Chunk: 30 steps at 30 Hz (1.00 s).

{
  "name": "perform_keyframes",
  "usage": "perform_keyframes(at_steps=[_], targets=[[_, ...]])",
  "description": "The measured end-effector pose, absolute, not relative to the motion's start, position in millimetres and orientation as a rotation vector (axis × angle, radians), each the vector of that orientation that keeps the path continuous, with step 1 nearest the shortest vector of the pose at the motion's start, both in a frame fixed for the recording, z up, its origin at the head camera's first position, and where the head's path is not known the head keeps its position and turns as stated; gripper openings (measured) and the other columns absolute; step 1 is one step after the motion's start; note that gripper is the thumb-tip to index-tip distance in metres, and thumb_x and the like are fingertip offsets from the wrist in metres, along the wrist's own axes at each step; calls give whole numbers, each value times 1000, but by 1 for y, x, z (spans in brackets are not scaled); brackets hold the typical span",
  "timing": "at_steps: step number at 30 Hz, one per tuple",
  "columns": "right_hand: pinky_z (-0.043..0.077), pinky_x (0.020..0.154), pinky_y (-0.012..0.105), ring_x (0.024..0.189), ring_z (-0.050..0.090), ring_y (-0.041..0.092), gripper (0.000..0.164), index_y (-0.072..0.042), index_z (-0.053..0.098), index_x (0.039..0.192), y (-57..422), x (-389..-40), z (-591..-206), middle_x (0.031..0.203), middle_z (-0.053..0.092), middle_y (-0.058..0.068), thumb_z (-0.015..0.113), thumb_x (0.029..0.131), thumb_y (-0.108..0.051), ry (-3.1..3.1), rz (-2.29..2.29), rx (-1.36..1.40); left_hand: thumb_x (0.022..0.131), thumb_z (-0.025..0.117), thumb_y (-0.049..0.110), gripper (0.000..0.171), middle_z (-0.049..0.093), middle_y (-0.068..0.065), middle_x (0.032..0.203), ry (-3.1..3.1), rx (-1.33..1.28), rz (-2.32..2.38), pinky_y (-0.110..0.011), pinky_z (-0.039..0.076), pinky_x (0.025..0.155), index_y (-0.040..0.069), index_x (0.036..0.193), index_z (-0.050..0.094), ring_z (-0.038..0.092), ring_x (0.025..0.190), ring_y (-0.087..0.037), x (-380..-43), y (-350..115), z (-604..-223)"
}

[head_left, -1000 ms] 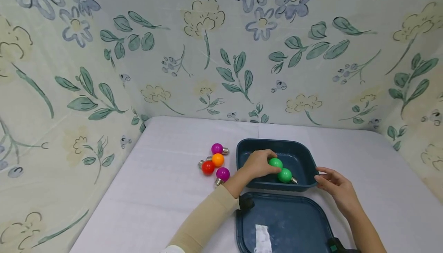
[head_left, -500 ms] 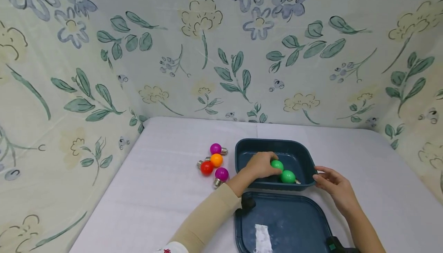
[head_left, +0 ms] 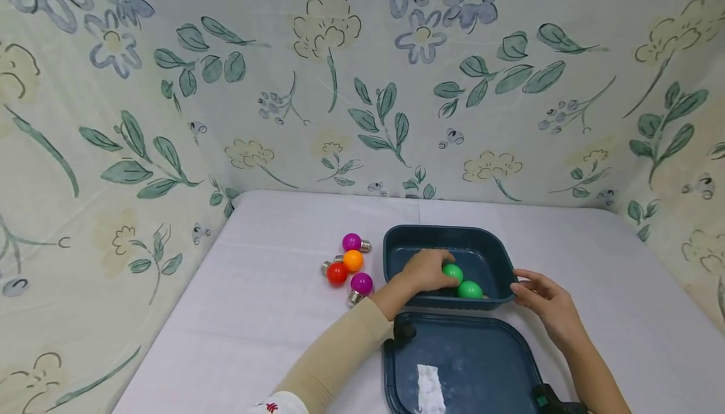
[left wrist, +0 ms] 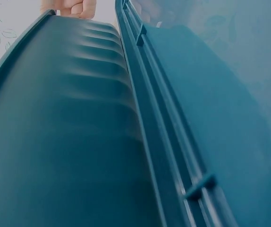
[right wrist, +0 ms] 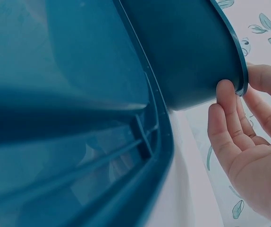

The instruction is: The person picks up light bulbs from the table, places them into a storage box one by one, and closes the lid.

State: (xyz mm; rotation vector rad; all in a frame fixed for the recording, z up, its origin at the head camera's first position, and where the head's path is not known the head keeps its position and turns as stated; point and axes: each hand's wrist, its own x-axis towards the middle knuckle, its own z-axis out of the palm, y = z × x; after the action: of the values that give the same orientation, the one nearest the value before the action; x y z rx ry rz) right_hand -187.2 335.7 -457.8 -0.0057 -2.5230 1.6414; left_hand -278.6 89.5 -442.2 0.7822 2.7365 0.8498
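Note:
A dark blue rectangular box (head_left: pixel 484 257) lies on the white cloth. My left hand (head_left: pixel 425 271) reaches over its left side and pinches a green light bulb (head_left: pixel 454 272) between thumb and fingers, inside the box. Against it, near the front wall, rests a second green bulb (head_left: pixel 470 289), its metal screw base mostly hidden. At the box's right front corner, the thumb and fingers of my right hand (head_left: pixel 548 304) grip the rim. In the right wrist view this hand (right wrist: pixel 258 146) has fingertips on both sides of the rim. The left wrist view shows only the box's outer wall (left wrist: pixel 69 127) and lid.
The dark blue lid (head_left: pixel 470 351) with a white label (head_left: pixel 430 389) lies directly in front of the box. Left of the box are several loose bulbs: a purple one (head_left: pixel 351 241), an orange one (head_left: pixel 354 261), a red one (head_left: pixel 337 274) and another purple one (head_left: pixel 361 284). Floral fabric (head_left: pixel 317 87) stands behind.
The pinched green bulb has shifted slightly toward the front right. The second green bulb has moved right and nearer the front wall, hiding its base. The right hand stays on the rim.

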Motion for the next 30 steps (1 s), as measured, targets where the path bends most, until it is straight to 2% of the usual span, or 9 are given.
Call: perform_keyframes(at_steps=[10, 20, 30], targets=[[54, 74, 21, 83, 64, 7, 48, 4, 51, 132, 336, -190, -457, 95, 61, -3, 64, 96, -25, -2517, 1659, -6, 88, 69, 40, 46, 65, 7, 119, 2767, 778, 827, -22, 48, 77, 20, 129, 64, 60, 100, -7, -278, 84, -434], [54, 74, 21, 84, 64, 6, 49, 4, 51, 134, 338, -192, -456, 97, 61, -1, 63, 96, -26, -2532, 1650, -15, 93, 65, 38, 39, 66, 4, 118, 2806, 786, 930, -24, 49, 86, 17, 126, 65, 61, 104, -9, -267, 63, -421], [54, 73, 20, 83, 64, 6, 47, 3, 51, 133, 339, -193, -458, 95, 62, -6, 63, 96, -24, -2517, 1674, 1, 93, 66, 32, 33, 69, 1, 111, 2890, 846, 1045, -21, 50, 81, 13, 120, 67, 63, 98, -11, -252, 38, -416]])
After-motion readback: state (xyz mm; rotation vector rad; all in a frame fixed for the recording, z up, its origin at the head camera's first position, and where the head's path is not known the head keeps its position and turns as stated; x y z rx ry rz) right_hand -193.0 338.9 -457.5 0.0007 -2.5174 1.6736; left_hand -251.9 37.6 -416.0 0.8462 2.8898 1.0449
